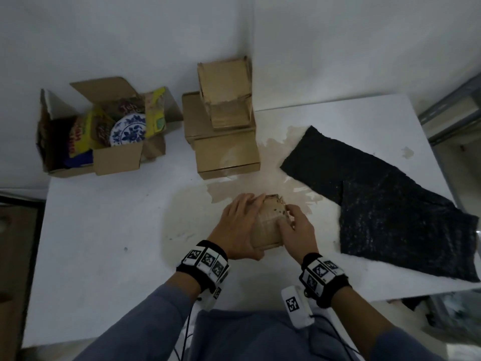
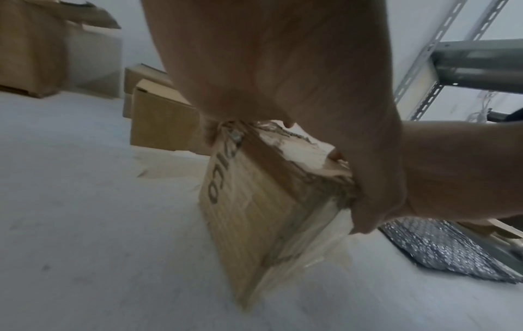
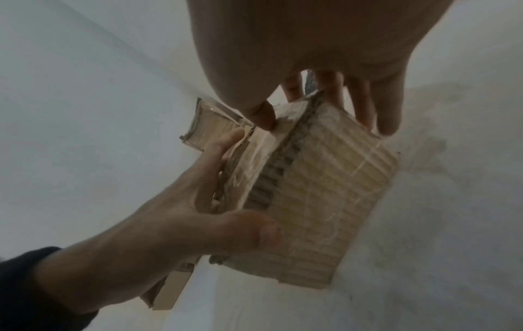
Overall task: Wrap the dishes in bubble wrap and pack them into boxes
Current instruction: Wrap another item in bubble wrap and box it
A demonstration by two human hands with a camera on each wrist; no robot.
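Right now your left hand (image 1: pixel 238 225) and right hand (image 1: pixel 296 230) both clasp the small cardboard box (image 1: pixel 268 227) near the tabletop's (image 1: pixel 109 230) front edge; its torn, taped flap could rip if you tug it.

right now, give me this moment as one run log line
left hand grips small cardboard box | right hand pinches its top flap | black bubble wrap unused

A white rectangular table (image 1: pixel 104 230), its top stained brown near the middle, stands against plain white walls (image 1: pixel 338 48) meeting in a corner, with grey perforated metal shelving (image 2: pixel 441 56) to the right, dark flooring (image 1: pixel 15 243) at left, under dim light.
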